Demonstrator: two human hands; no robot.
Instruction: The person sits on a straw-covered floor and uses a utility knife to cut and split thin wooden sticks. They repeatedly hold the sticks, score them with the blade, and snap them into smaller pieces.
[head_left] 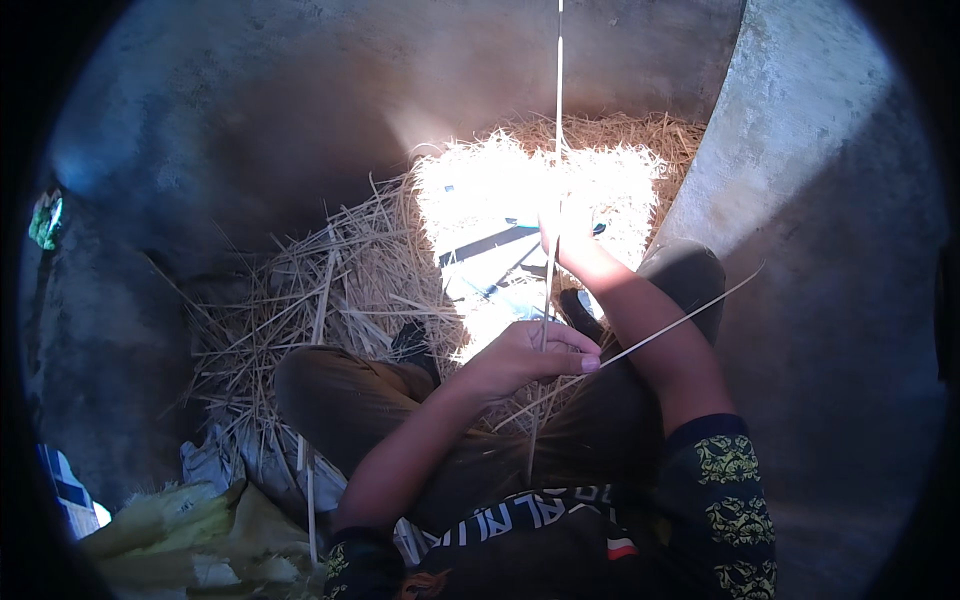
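Observation:
My left hand (530,358) is closed, thumb and fingertips pinched on a thin pale strip (690,316) that slants out to the right. A long upright strip (559,90), like split cane, runs from the top of the view past both hands down to my lap. Farther off, my right hand (568,222) looks closed in hard sunlight, along the line of that long strip. Glare washes out its fingers. Small dark and greenish bits (599,229) show at its sides; whether they belong to something it holds is hidden.
I sit with crossed legs in dark trousers (330,390). Straw-like strips and shavings (330,270) are heaped ahead and to the left. A yellowish sack (200,530) lies at lower left. Grey walls (250,100) rise close ahead and at the right (810,120).

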